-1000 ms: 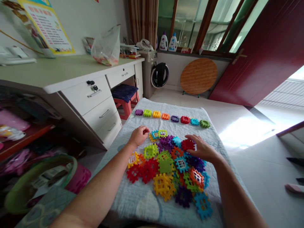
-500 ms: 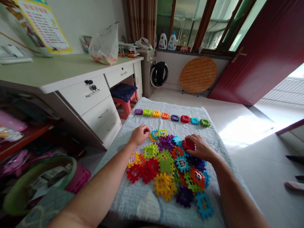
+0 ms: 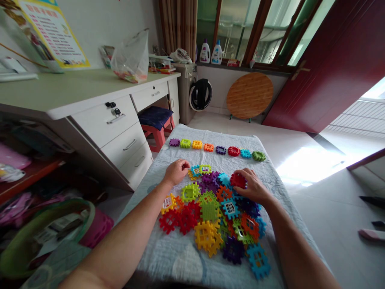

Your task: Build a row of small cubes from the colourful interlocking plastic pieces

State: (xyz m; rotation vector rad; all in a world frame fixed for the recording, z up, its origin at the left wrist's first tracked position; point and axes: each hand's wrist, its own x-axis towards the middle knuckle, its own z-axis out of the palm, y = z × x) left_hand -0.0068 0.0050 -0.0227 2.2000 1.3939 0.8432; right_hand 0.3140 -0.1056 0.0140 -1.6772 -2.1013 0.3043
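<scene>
My right hand (image 3: 253,186) grips a red interlocking plastic block (image 3: 238,181) with toothed edges, at the far right of a loose heap of such blocks. Thumb and fingers are on its right side. My left hand (image 3: 177,172) rests at the heap's far left with its fingers curled in and nothing visible in them. Beside its fingertips lie a blue block (image 3: 196,170) and a lime-green block (image 3: 205,169). Nearer me, the heap holds a green block (image 3: 209,211), a yellow block (image 3: 204,234), a dark purple block (image 3: 234,249) and several others.
A row of single blocks in different colours, from a purple one (image 3: 174,142) to a green one (image 3: 259,155), crosses the far part of the cloth-covered table (image 3: 156,257). A white desk (image 3: 120,120) stands left, with a stool (image 3: 156,120) beyond. A basket (image 3: 87,224) sits at lower left.
The red block in my right hand has tilted slightly, so its face looks brighter. My left hand has stayed in place. The view has shifted slightly.
</scene>
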